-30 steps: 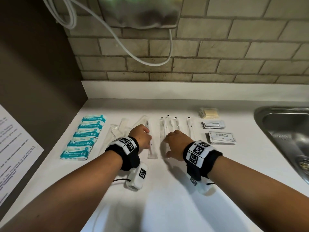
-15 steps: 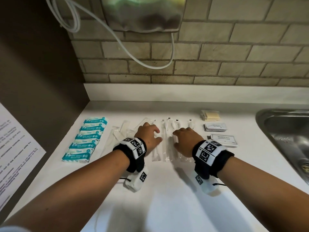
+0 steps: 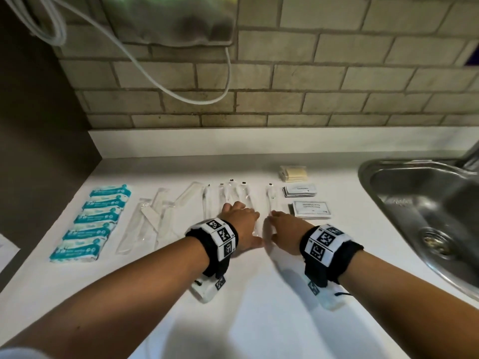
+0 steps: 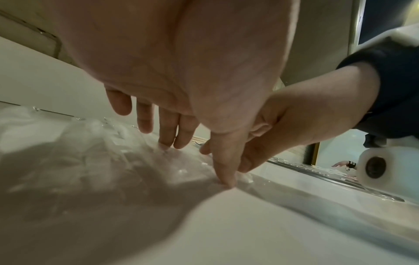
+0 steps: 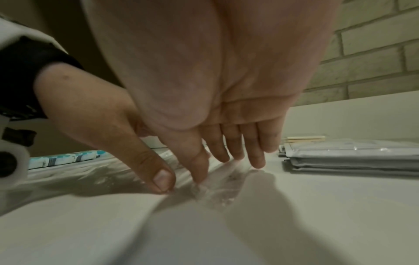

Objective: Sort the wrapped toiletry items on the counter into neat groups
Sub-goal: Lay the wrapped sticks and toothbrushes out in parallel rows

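Several clear-wrapped toothbrushes [image 3: 225,196] lie side by side in the middle of the white counter [image 3: 259,307]. My left hand [image 3: 239,218] lies flat on their near ends, with its straight fingers [image 4: 169,138] touching the crinkled plastic [image 4: 97,143]. Just to its right, my right hand [image 3: 281,225] is also flat; its thumb and fingers [image 5: 235,150] press a clear wrapper [image 5: 215,194] against the counter. The two thumbs nearly meet. Neither hand grips anything. The hands hide the lower halves of the middle toothbrushes.
A column of teal packets [image 3: 90,224] lies at the left, with clear-wrapped combs [image 3: 149,221] beside it. To the right are a yellow stack [image 3: 293,173], toothpaste sachets [image 3: 300,190] and shampoo sachets [image 3: 311,209]. A steel sink [image 3: 427,216] lies at the far right, and a brick wall stands behind.
Both hands were curled over the wrappers a second ago; now they lie flat with straight fingers. They have drawn closer together and a little to the right.
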A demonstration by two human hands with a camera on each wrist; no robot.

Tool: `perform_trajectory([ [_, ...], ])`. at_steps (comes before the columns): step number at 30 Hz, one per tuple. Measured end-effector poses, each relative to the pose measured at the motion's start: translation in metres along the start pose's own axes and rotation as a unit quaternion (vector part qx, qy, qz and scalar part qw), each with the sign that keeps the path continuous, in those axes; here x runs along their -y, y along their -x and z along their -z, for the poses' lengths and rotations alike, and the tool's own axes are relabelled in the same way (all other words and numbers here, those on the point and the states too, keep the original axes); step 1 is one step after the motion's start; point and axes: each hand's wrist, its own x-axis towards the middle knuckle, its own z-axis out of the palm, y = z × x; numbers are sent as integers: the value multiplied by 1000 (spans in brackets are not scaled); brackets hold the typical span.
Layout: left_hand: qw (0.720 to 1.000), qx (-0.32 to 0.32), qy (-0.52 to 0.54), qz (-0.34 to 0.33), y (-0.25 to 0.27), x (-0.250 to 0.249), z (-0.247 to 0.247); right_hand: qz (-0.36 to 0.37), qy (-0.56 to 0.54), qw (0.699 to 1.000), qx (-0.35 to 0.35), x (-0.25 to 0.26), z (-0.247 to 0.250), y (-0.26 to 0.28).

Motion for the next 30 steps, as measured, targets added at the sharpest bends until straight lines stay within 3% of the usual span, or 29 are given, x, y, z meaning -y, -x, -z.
perform_trajectory([
  [7, 999, 0, 39, -17, 6, -16, 4, 19, 35, 999, -1, -5, 3, 1],
  [16, 998, 34, 50, 8, 0, -24, 7, 23, 37, 999, 5, -4, 7, 0],
  [24, 998, 52, 40, 25, -2, -22, 8, -18, 2, 999, 28, -6, 5, -7],
  [30, 996, 34, 76, 29, 11, -14, 16, 10, 7, 1000, -9, -5, 5, -7],
])
